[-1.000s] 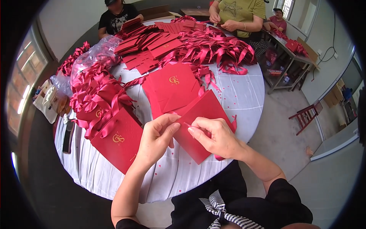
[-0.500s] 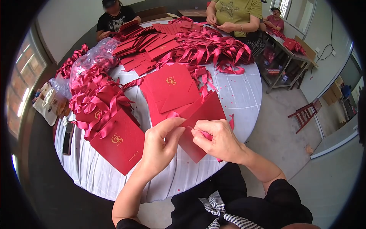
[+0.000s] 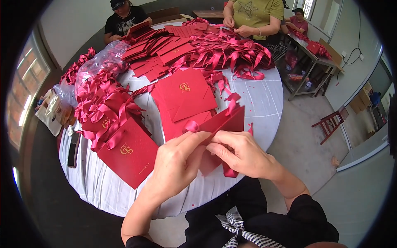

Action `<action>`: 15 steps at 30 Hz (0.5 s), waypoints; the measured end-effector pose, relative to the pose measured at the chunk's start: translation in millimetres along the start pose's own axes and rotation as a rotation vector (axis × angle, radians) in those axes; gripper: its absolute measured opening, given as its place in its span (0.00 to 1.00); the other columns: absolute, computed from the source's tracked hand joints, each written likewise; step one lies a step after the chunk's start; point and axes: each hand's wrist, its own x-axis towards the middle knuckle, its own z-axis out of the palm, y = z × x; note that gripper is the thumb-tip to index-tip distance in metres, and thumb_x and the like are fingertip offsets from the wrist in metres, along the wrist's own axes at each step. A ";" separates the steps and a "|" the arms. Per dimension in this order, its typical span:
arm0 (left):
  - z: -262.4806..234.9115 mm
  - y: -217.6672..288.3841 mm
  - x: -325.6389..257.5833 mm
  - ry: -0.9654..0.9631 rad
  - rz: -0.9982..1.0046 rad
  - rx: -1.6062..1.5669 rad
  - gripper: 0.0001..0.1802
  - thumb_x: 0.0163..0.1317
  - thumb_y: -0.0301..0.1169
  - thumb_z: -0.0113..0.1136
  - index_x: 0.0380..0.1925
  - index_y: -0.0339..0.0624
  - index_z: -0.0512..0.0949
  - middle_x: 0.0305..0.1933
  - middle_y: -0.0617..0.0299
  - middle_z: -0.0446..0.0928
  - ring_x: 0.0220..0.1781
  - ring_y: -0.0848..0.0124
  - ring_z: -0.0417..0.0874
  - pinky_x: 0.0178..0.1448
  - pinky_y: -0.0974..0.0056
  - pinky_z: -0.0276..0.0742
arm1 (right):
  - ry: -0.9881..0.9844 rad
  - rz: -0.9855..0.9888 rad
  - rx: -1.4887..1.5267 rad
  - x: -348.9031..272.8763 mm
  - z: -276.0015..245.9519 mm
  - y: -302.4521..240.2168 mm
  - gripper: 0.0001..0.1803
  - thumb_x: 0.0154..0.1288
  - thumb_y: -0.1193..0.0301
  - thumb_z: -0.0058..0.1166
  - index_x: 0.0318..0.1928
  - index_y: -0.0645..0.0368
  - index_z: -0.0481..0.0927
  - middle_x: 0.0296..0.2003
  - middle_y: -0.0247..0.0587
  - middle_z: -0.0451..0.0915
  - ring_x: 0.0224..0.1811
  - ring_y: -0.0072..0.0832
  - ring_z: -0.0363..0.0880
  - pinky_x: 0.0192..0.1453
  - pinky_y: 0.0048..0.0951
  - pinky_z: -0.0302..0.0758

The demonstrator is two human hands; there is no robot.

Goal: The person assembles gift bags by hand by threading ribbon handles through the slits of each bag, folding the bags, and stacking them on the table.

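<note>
Between my hands a flat red paper bag [image 3: 226, 119] stands tilted over the near side of the table. My left hand [image 3: 180, 163] is closed, thumb and fingers pinching the bag's near edge. Fingertips almost touching it, my right hand [image 3: 246, 155] is closed on the same edge. Whether a ribbon end lies between the fingertips is hidden. A pink-red ribbon [image 3: 230, 170] hangs below the right hand, and a ribbon piece [image 3: 191, 126] sticks out beyond the left. Just behind lies a stack of red paper bags [image 3: 188, 95] with a gold emblem.
Left of my hands, a finished-looking red bag [image 3: 130, 155] lies by a heap of ribbons [image 3: 105, 97]. More bags [image 3: 159, 49] and ribbons [image 3: 235, 51] cover the far side. A phone [image 3: 73, 151] rests at the left edge. Co-workers [image 3: 254, 18] work across the white-clothed table [image 3: 264, 103].
My right hand has come in against the left at the bag's edge. The bag has tipped to show its top edge, and the ribbon below the right hand shows more.
</note>
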 end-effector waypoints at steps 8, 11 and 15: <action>-6.1 9.4 1.4 -0.059 0.081 0.167 0.19 0.53 0.16 0.55 0.47 0.37 0.71 0.31 0.56 0.79 0.30 0.60 0.80 0.32 0.62 0.67 | 0.304 -0.290 -0.406 8.4 -15.5 -11.5 0.06 0.54 0.79 0.61 0.34 0.62 0.79 0.31 0.41 0.72 0.32 0.36 0.73 0.36 0.32 0.71; 3.7 -1.2 -4.7 0.052 0.108 0.145 0.21 0.53 0.14 0.60 0.47 0.32 0.68 0.37 0.51 0.78 0.29 0.64 0.81 0.29 0.67 0.73 | 0.054 -0.224 -0.331 23.3 -27.7 -13.8 0.07 0.59 0.70 0.57 0.31 0.62 0.81 0.30 0.43 0.73 0.35 0.39 0.74 0.39 0.38 0.71; 10.3 -0.9 -5.2 0.069 0.112 0.167 0.21 0.55 0.14 0.60 0.46 0.32 0.63 0.36 0.49 0.78 0.29 0.65 0.82 0.27 0.68 0.73 | -0.333 -0.135 -0.360 54.1 -49.2 -22.6 0.15 0.58 0.68 0.49 0.21 0.66 0.78 0.16 0.50 0.73 0.20 0.43 0.74 0.29 0.41 0.69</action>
